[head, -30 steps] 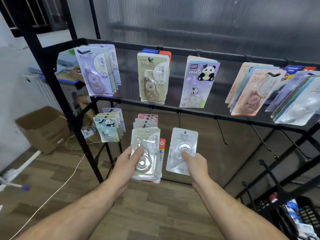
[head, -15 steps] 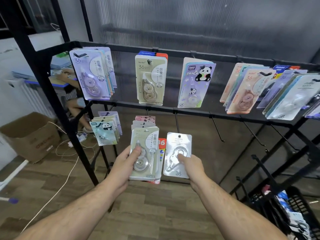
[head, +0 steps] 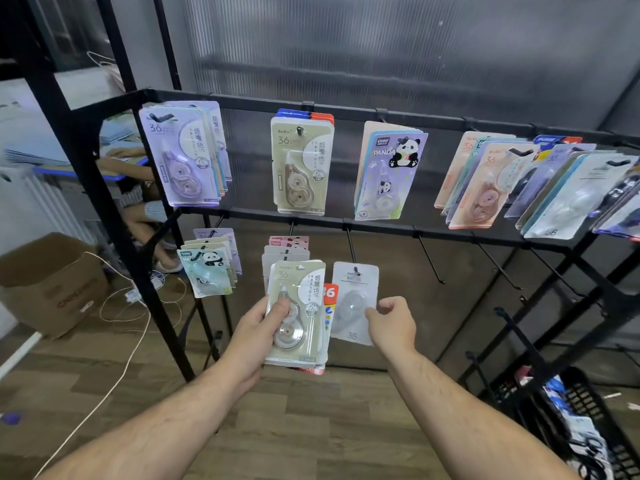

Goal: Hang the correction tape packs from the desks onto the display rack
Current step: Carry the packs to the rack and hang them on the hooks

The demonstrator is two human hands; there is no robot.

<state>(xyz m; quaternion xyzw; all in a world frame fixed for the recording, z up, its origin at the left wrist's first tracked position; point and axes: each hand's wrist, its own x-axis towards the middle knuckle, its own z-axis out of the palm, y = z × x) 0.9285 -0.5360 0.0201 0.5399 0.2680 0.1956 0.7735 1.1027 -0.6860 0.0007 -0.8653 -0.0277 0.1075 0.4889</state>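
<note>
The black display rack [head: 446, 234] carries correction tape packs on two rails. My left hand [head: 251, 336] grips a stack of packs [head: 301, 306] with a beige one on top, held in front of the lower rail. Just right of it a white pack [head: 349, 327] hangs by its hole on a lower hook [head: 350, 247]. My right hand [head: 393, 322] sits at that pack's right edge, fingers loosely curled and thumb off the card. On the top rail hang purple [head: 181, 157], beige [head: 301, 168] and panda [head: 389, 171] packs, with several more at the right [head: 485, 185].
Bare hooks [head: 429, 261] stick out of the lower rail to the right. A black basket [head: 588, 420] with more packs stands at the bottom right. A cardboard box [head: 52, 282] and a white cable [head: 121, 368] lie on the wooden floor at left. A seated person's legs [head: 145, 213] show behind the rack.
My right hand slid the white pack up onto the lower hook and took its thumb off the card. My left hand kept its stack nearly still.
</note>
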